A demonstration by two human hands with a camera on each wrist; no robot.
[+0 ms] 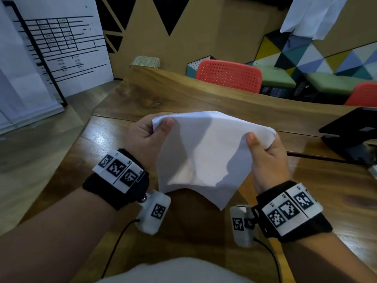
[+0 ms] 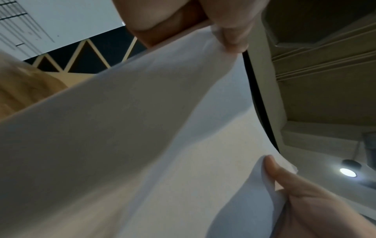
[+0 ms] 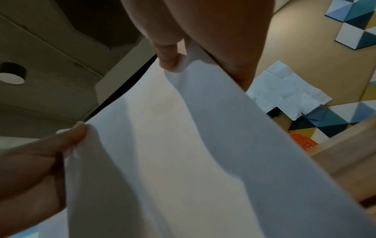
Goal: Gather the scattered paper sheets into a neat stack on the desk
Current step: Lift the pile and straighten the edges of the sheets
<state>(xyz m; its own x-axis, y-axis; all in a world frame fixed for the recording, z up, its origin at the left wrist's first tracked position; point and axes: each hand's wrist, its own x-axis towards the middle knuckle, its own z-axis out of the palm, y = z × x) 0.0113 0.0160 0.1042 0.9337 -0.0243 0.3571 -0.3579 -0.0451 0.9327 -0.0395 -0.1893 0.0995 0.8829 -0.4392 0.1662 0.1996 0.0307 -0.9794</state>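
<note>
Paper sheets [image 1: 206, 152] hang corner-down, pinched by left hand [image 1: 146, 137] and right hand [image 1: 267, 158].

Looks like an office or coworking spot: long wooden desk [image 1: 204, 94], red perforated plastic chairs [image 1: 228, 75], colourful triangle-patterned wall [image 1: 318, 56].

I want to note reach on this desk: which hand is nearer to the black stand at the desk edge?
The right hand. It grips the paper's right corner, with the black stand just beyond it. The left hand grips the opposite corner, across the paper from the stand.
</note>
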